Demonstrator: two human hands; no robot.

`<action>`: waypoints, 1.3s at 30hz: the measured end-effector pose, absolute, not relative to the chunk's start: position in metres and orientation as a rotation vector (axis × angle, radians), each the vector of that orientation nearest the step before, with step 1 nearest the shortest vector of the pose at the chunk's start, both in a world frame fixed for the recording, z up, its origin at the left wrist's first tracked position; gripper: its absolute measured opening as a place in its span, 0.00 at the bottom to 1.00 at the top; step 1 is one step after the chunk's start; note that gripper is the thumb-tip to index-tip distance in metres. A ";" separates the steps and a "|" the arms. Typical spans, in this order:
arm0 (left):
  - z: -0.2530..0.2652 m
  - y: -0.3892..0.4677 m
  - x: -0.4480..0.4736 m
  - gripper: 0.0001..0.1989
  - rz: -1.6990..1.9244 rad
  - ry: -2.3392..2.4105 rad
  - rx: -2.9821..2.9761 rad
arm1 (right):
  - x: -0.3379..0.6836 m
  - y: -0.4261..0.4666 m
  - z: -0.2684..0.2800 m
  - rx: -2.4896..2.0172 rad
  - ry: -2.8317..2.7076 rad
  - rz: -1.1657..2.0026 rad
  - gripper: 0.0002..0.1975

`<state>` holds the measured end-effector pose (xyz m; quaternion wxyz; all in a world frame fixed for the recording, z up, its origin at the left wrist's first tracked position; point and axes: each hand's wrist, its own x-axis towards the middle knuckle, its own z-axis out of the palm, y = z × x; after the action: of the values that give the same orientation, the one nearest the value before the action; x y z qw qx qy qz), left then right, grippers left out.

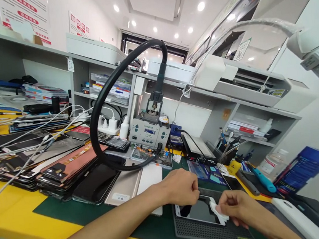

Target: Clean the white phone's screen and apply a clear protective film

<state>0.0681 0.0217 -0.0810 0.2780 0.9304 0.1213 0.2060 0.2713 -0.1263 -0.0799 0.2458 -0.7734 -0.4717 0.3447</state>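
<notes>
A phone (197,212) with a white frame and dark glossy screen lies face up on a grey perforated pad (202,231). Over its right end, my right hand (237,208) pinches a crumpled white wipe (218,212) that touches the screen. My left hand (181,188) is closed in a loose fist at the phone's far left edge. Its fingertips are turned away, so what they hold, if anything, is hidden. Just left of the pad, a white phone-shaped panel (150,178) lies partly under my left forearm.
Stacked phones and screens (64,168) fill the left of the bench. A hot-air station (149,132) stands behind, its thick black hose (93,123) looping forward. To the right are a teal-handled tool (264,179), a clear bottle (272,164) and a white device (297,219).
</notes>
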 end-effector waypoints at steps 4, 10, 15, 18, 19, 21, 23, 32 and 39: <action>-0.084 0.019 0.068 0.02 0.515 0.257 2.664 | 0.274 -0.126 -0.076 -2.110 -1.318 1.040 0.19; -0.085 0.010 0.067 0.08 0.536 0.212 2.844 | 0.294 -0.108 -0.086 -2.083 -1.219 1.135 0.19; -0.084 0.006 0.066 0.13 0.529 0.201 2.957 | 0.300 -0.094 -0.093 -2.050 -1.213 1.128 0.20; -0.086 0.007 0.067 0.14 0.538 0.214 2.968 | 0.300 -0.098 -0.092 -2.034 -1.246 1.139 0.21; -0.087 0.007 0.068 0.14 0.538 0.220 2.969 | 0.300 -0.102 -0.091 -2.031 -1.263 1.159 0.21; -0.088 0.008 0.068 0.13 0.541 0.229 2.969 | 0.301 -0.111 -0.090 -2.034 -1.294 1.211 0.21; -0.090 0.008 0.069 0.13 0.556 0.223 2.973 | 0.301 -0.120 -0.089 -2.049 -1.315 1.261 0.21; -0.093 0.008 0.070 0.11 0.607 0.188 3.000 | 0.285 -0.113 -0.084 -1.999 -1.299 1.113 0.20; -0.094 0.008 0.070 0.12 0.609 0.191 2.991 | 0.275 -0.117 -0.091 -2.071 -1.400 0.790 0.23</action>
<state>0.0701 0.0083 -0.0935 0.0417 0.9771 0.0625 0.1989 0.2748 -0.1172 -0.0909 0.2573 -0.7633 -0.5161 0.2912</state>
